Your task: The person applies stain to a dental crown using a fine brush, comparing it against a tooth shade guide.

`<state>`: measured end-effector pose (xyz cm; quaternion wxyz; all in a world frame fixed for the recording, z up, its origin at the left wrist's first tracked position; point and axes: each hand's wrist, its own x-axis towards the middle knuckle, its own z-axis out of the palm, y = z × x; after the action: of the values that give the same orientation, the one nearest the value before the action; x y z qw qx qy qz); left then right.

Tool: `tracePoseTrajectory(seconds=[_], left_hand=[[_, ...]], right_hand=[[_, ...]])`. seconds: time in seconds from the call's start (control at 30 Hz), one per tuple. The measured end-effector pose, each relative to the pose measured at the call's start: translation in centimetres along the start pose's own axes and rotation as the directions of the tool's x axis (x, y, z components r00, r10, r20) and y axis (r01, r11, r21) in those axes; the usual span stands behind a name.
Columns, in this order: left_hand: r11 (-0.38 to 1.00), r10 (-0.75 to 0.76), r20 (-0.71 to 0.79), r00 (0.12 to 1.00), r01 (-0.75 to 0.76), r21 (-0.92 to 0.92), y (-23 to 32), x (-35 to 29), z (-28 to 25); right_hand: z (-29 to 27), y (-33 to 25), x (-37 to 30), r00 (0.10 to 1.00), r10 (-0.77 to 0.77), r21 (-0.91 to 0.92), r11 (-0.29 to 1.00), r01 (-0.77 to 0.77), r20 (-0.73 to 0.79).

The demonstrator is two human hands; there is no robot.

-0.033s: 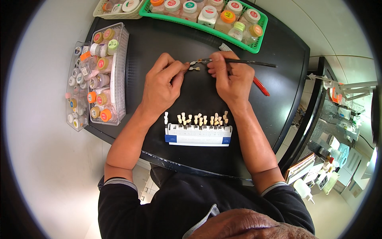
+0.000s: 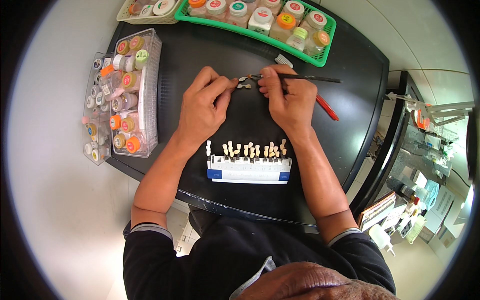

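My left hand is closed, its thumb and forefinger pinching a small tooth-shaped shade tab. My right hand grips a thin black-handled brush, and the brush's brownish tip meets or nearly meets the tab. Just below them a second tooth-coloured tab shows near the left fingertips; what bears it is hard to make out. Between my forearms stands a white and blue shade guide holder, with several tooth-shaped tabs upright along its far edge.
A red pen-like stick lies by my right wrist, a white ridged piece beyond that hand. Jars fill a green basket at the back and a clear basket at left. The black table's edge curves in front of me.
My right hand has shifted slightly left with the brush, toward the pinched tab. My left hand stays where it was.
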<state>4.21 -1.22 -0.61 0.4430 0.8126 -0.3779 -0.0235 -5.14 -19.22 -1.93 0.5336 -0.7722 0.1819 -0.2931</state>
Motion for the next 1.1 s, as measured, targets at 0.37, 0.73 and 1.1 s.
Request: tracePoseTrajectory(seconds=[0.37,0.73,1.1], left_hand=[[1.0,0.008,0.004,1.0,-0.008,0.026,0.33,0.04,0.01],[0.997,0.075,-0.017,0.997,-0.075,0.027,-0.15,-0.2,0.13],[0.999,0.041,-0.012,0.999,-0.041,0.02,0.25,-0.12,-0.05]], right_hand=[[0.08,-0.06,0.22,0.997,0.043,0.024,0.999,-0.042,-0.057],[0.08,-0.09,0.12,0.999,0.053,-0.001,0.999,-0.053,0.002],[0.01,-0.13,0.07,0.999,0.034,0.018,0.999,-0.034,-0.035]])
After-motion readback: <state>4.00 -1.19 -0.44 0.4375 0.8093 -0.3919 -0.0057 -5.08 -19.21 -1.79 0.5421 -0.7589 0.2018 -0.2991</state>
